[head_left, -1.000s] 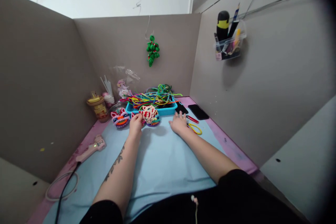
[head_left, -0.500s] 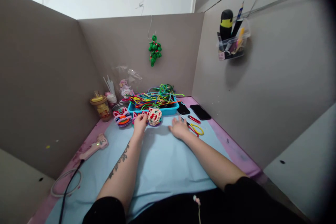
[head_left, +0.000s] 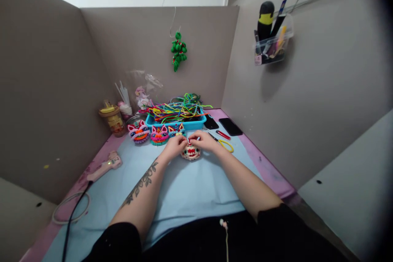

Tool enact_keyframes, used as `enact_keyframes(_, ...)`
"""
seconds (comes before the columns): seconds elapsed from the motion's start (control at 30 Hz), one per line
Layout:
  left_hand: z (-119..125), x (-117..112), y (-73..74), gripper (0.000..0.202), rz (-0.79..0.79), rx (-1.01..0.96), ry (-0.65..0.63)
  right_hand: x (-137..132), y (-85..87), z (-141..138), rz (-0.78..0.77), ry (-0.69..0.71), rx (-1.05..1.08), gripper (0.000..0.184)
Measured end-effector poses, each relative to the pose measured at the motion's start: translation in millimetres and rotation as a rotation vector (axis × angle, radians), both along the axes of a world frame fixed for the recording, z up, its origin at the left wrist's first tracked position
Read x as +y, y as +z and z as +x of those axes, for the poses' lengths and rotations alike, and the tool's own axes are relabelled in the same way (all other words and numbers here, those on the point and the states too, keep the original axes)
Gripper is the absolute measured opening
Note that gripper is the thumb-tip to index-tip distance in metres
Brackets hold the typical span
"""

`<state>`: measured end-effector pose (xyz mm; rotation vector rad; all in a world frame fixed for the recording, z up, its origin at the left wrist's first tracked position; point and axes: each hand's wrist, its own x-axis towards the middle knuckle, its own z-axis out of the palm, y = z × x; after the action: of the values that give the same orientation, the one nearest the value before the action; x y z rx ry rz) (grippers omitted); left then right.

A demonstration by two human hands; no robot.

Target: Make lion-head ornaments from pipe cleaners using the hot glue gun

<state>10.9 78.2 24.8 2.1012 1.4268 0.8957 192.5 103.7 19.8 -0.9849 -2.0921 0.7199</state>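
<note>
A small white and red fuzzy-wire lion head (head_left: 190,152) lies on the light blue mat (head_left: 190,188). My left hand (head_left: 175,146) grips its left upper edge with bent fingers. My right hand (head_left: 205,140) pinches its top from the right. Three finished colourful lion heads stand in a row behind: one pink and orange (head_left: 138,132), one pink and green (head_left: 159,135), one blue (head_left: 176,130), partly hidden by my left hand.
A blue tray (head_left: 175,123) piled with coloured fuzzy wires stands at the back. Yellow-handled scissors (head_left: 225,144), a red tool (head_left: 222,134) and two phones (head_left: 231,126) lie to the right. A pink glue gun (head_left: 104,166) with its cable lies left, near a jar (head_left: 111,119).
My left hand drew the white and red lion head back from the row toward me. My right hand left the mat and joined it on the head.
</note>
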Motion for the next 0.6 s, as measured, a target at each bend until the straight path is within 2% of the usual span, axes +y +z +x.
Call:
enact_keyframes(0.1,2.8,-0.4,-1.3,0.023,0.003,0.003,0.004,-0.7,1.6,-0.7,0.065,-0.001,-0.051,0.008)
enact_keyframes(0.27,2.1,2.9,-8.1,0.024,-0.003,-0.001,-0.002,-4.9,4.5,-4.6,0.176,0.014,-0.12,0.006)
enact_keyframes(0.4,-1.4,7.1,-9.0,0.025,0.004,-0.04,-0.007,-5.2,6.4,-5.0,0.117,0.017,-0.125,0.006)
enact_keyframes(0.47,-7.4,10.7,-6.4,0.028,0.021,-0.133,0.052,1.8,8.6,-1.1,0.053,0.012,-0.121,0.008)
enact_keyframes(0.6,-28.7,19.2,2.8,0.031,0.101,-0.44,0.28,33.9,16.3,14.2,-0.051,0.004,-0.116,0.009)
